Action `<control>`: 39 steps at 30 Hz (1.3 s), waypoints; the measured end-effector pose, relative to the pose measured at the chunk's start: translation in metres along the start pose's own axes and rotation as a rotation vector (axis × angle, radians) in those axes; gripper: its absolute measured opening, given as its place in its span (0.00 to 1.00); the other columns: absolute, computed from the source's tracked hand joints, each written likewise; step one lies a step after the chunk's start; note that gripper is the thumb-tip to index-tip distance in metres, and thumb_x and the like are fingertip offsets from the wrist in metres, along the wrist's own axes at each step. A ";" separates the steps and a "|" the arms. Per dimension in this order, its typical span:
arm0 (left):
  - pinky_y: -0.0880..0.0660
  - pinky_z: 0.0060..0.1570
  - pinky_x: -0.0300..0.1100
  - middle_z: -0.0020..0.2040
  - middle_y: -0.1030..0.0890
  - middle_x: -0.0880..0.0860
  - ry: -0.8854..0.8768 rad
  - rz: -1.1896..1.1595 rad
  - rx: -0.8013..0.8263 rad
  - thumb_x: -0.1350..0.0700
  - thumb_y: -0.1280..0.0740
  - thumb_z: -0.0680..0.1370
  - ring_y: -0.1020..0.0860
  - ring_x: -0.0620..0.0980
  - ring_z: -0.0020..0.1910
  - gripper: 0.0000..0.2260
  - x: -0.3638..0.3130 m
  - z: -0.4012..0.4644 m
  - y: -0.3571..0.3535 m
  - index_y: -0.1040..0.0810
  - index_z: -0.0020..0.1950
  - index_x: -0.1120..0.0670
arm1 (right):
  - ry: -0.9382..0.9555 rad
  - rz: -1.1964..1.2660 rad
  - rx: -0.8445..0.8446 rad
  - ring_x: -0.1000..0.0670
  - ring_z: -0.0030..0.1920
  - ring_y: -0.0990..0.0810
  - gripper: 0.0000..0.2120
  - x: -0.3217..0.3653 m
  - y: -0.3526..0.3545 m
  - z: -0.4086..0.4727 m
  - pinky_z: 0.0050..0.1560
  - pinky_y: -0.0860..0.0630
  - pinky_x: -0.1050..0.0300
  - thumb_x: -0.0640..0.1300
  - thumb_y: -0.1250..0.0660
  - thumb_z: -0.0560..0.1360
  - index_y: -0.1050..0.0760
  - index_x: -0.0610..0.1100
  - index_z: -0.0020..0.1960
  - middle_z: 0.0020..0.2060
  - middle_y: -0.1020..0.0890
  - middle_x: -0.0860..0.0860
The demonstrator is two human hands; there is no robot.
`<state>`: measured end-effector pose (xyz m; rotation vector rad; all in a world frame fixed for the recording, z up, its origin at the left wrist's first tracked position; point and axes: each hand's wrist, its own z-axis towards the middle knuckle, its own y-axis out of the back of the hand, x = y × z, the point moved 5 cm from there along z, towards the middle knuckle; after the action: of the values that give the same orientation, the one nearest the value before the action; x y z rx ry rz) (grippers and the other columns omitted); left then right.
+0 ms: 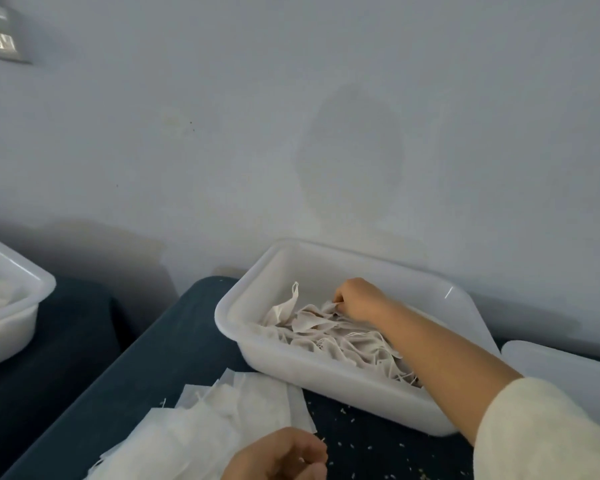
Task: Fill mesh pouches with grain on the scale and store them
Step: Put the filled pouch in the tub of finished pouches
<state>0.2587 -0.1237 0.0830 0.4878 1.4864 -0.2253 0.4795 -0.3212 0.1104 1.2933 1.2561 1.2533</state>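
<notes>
A white plastic tub (326, 377) stands on the dark blue table by the wall and holds several filled mesh pouches (329, 334) with drawstrings. My right hand (357, 299) reaches into the tub, its fingers curled and pinching a pouch on top of the heap. My left hand (281, 455) hovers at the bottom edge over the table with fingers loosely curled; nothing shows in it. A pile of flat white empty mesh pouches (201, 427) lies on the table to the left of that hand. No scale is in view.
A second white tub (11, 306) with pale contents sits at the far left on another dark surface. A white lid or tub edge (565, 368) shows at the right. Grain specks (361, 445) are scattered on the table. The wall rises close behind.
</notes>
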 end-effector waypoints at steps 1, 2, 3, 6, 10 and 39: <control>0.28 0.42 0.33 0.37 0.19 0.52 0.000 -0.014 -0.041 0.62 0.29 0.74 0.21 0.45 0.37 0.02 0.002 -0.006 0.003 0.18 0.44 0.55 | -0.003 0.008 -0.004 0.45 0.53 0.20 0.11 -0.001 0.002 -0.003 0.54 0.24 0.54 0.42 0.36 0.76 0.19 0.43 0.55 0.52 0.17 0.46; 0.28 0.41 0.32 0.35 0.19 0.51 0.004 0.029 -0.060 0.60 0.29 0.74 0.21 0.44 0.36 0.03 0.001 -0.006 0.000 0.18 0.43 0.53 | -0.006 0.016 -0.009 0.45 0.54 0.21 0.11 -0.002 0.005 -0.007 0.56 0.25 0.54 0.43 0.36 0.76 0.19 0.44 0.56 0.54 0.18 0.47; 0.29 0.40 0.29 0.34 0.19 0.49 -0.026 0.071 -0.092 0.58 0.30 0.74 0.21 0.42 0.36 0.05 0.001 -0.008 0.001 0.18 0.40 0.49 | -0.007 0.023 -0.012 0.46 0.55 0.21 0.12 -0.003 0.009 -0.011 0.57 0.26 0.55 0.44 0.35 0.76 0.20 0.45 0.58 0.56 0.19 0.47; 0.30 0.37 0.24 0.25 0.22 0.40 -0.222 0.621 -0.212 0.49 0.35 0.77 0.23 0.35 0.38 0.21 -0.013 -0.009 0.016 0.30 0.24 0.34 | 0.021 0.027 -0.019 0.47 0.57 0.23 0.14 -0.003 0.022 -0.027 0.57 0.28 0.57 0.45 0.35 0.76 0.22 0.46 0.60 0.58 0.20 0.48; 0.30 0.44 0.26 0.39 0.20 0.39 -0.494 1.083 0.151 0.46 0.38 0.71 0.23 0.34 0.37 0.07 -0.012 -0.028 0.004 0.23 0.45 0.43 | 0.078 0.067 -0.042 0.50 0.58 0.24 0.14 0.003 0.040 -0.060 0.54 0.31 0.61 0.46 0.35 0.77 0.23 0.46 0.61 0.59 0.21 0.50; 0.31 0.42 0.45 0.43 0.24 0.52 0.210 0.867 -0.460 0.53 0.43 0.81 0.28 0.50 0.41 0.07 0.039 -0.063 0.090 0.29 0.52 0.56 | 0.428 0.291 0.116 0.51 0.55 0.24 0.13 0.133 -0.029 -0.269 0.59 0.27 0.53 0.47 0.37 0.77 0.21 0.47 0.59 0.55 0.22 0.50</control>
<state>0.2446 -0.0104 0.0593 0.7417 1.3402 0.8506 0.2050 -0.1976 0.1089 1.3706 1.4903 1.7553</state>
